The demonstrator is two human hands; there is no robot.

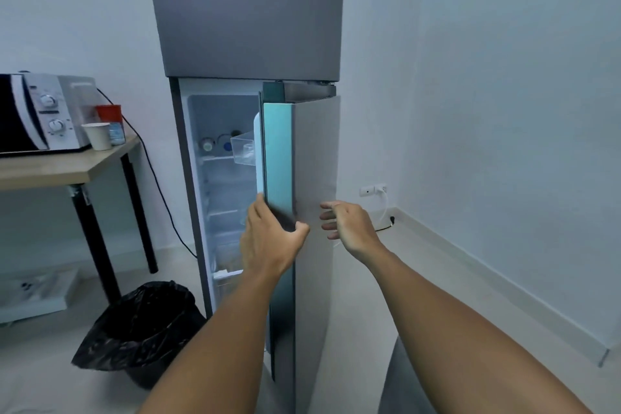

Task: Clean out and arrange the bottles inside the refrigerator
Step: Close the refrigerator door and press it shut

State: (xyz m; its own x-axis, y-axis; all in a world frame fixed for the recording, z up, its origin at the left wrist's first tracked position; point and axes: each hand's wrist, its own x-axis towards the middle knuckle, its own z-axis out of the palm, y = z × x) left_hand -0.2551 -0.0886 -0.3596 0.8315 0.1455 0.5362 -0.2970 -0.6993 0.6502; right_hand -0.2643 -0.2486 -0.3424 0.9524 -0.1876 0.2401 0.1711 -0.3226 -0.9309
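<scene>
At the edge of the half-open refrigerator door [312,178], the left hand [268,239] grips: its fingers [259,208] wrap round the inner side, the thumb pressing the outer face. Just beside it, the right hand [349,225] holds nothing, its fingers [327,216] loosely curled close to the door's front; whether they touch it cannot be told. Behind the door, the lit refrigerator [248,10] shows white shelves, with two bottles [207,144] standing on the upper shelf, their caps facing out, next to a clear door bin [243,148]. Left of the appliance stands a wooden counter [67,168] carrying a microwave [40,111], a white paper cup [97,135] and a red cup [109,112]. A bin lined with a black bag [141,329] sits on the pale floor below. White walls close the corner, with a wall socket [373,190] low on the right.
</scene>
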